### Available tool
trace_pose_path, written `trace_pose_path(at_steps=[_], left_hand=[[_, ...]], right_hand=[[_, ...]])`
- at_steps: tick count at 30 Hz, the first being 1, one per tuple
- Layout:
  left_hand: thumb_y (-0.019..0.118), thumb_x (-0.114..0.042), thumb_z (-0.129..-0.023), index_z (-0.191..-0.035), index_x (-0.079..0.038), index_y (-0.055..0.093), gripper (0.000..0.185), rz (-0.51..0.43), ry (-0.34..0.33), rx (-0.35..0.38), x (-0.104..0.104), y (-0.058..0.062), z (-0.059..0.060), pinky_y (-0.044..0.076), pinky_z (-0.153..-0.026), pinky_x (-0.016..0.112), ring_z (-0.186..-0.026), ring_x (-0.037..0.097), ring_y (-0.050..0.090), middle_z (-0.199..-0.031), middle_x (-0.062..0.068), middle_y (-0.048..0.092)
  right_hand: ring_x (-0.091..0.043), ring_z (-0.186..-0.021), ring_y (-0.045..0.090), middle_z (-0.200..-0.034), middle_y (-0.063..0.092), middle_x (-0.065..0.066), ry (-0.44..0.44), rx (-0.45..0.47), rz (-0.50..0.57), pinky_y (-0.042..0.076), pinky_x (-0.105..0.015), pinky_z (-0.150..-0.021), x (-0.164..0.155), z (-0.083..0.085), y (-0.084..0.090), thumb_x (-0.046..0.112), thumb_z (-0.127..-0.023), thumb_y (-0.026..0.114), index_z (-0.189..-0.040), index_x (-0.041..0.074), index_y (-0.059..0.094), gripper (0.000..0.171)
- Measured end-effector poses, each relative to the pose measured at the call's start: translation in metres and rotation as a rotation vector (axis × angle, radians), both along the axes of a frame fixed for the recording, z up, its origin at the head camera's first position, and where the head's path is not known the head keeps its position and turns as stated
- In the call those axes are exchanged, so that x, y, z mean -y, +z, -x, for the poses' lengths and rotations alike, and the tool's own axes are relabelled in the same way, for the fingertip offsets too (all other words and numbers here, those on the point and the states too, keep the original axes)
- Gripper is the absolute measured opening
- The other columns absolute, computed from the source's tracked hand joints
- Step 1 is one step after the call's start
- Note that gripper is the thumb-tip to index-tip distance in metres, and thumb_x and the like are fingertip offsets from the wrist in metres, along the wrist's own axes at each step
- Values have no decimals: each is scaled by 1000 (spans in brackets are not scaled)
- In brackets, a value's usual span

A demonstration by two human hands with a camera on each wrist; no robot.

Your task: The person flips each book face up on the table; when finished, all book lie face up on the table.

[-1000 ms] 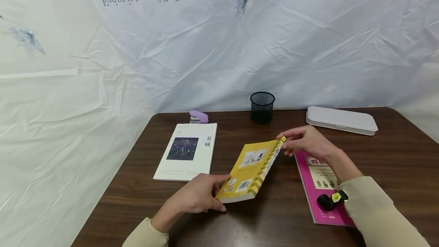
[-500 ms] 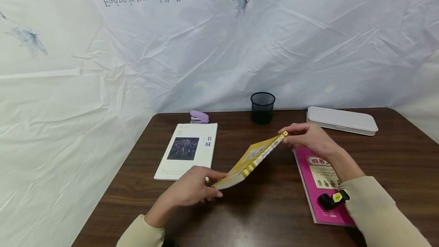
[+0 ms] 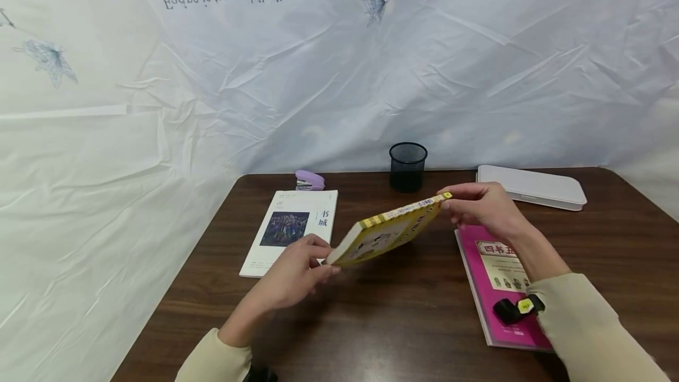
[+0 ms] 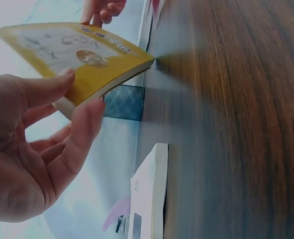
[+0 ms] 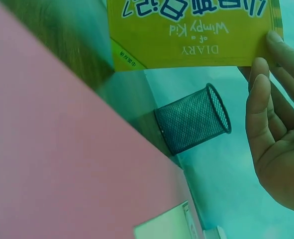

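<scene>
Both hands hold a yellow paperback book [image 3: 389,237] tilted above the dark wooden table, its spine facing up. At the book's lower left corner, my left hand [image 3: 294,270] pinches it between thumb and fingers. My right hand [image 3: 490,211] pinches the opposite, higher end by the spine. The right wrist view shows the cover of the book [image 5: 186,47] upside down, lettered "Diary of a Wimpy Kid". In the left wrist view the thumb of my left hand [image 4: 25,149] lies on the cover, and the page edges show beneath.
A white magazine [image 3: 265,258] lies left, with a purple stapler [image 3: 310,180] behind it. Under my right forearm lies a pink book [image 3: 509,335]. A black mesh pen holder [image 3: 407,173] and a white case [image 3: 541,187] stand along the table's back, before a white curtain.
The yellow book has turned over from its back cover towards its front, spine swinging upward. My left hand has moved up and slightly left; my right hand has risen a little.
</scene>
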State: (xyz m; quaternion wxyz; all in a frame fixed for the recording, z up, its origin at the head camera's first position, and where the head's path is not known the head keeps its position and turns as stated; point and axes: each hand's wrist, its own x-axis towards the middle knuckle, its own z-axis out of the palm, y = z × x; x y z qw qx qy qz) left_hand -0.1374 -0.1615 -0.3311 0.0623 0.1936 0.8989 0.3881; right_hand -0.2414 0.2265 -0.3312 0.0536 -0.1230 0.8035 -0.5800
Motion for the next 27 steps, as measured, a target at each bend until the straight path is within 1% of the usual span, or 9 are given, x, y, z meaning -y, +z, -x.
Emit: trace_pose_path(at_steps=[4,7,9,11,14,16,17,22,27], left_hand=[[75,-10,-98,-112,-8,81,15,-25,31,-54,-1,1,0,56,-49,22,-71,19,66,-94,5,61],[78,-12,-96,-110,-11,82,14,-26,70,-103,-3,2,-1,56,-50,23,-74,15,66,-90,1,65],[80,-13,-95,-113,-13,82,18,-32,112,-118,-4,2,-1,57,-51,24,-75,12,65,-89,-1,69],[81,-10,-93,-131,-14,75,39,-51,156,-119,-6,3,-1,56,-52,24,-74,10,63,-88,-1,69],[83,-5,-90,-159,-22,49,79,-97,196,-108,-7,3,0,57,-54,25,-69,10,63,-82,-2,69],[84,-2,-89,-168,-26,30,99,-129,197,-110,-7,2,1,57,-56,26,-67,11,65,-80,-2,68],[84,-1,-88,-169,-29,25,103,-142,193,-109,-7,3,1,57,-56,26,-67,13,66,-78,-2,68],[82,1,-89,-170,-33,22,107,-183,170,-98,-7,2,0,60,-55,29,-69,25,70,-78,1,67],[81,1,-90,-169,-37,21,107,-194,165,-86,-7,2,-1,61,-54,29,-68,27,69,-78,2,66]], right_hand=[[-14,-75,71,-92,77,2,-31,-9,-25,65,-31,-70,1,-1,3,27,-96,80,-121,15,77,28],[-14,-72,71,-90,78,5,-56,-6,-29,66,-33,-70,2,-1,5,28,-97,80,-125,10,75,34],[-13,-71,70,-89,78,7,-69,-4,-24,66,-32,-69,3,-1,6,29,-97,79,-128,6,72,39],[-14,-69,69,-90,78,8,-79,0,-12,66,-32,-69,4,-1,7,28,-98,78,-131,2,69,43],[-13,-68,69,-90,79,11,-87,-8,-7,66,-29,-69,5,-2,8,27,-99,77,-134,1,67,45],[-12,-68,69,-90,79,13,-89,-13,-3,66,-28,-69,5,-3,9,26,-100,76,-135,2,66,44],[-12,-68,69,-91,79,13,-87,-15,-1,66,-28,-69,5,-4,9,26,-100,76,-135,3,66,43],[-11,-69,68,-93,79,13,-68,-13,17,65,-27,-69,4,-5,10,25,-101,74,-136,3,64,42],[-11,-69,68,-94,79,12,-46,-23,25,65,-27,-69,6,-5,11,23,-103,71,-140,0,60,45]])
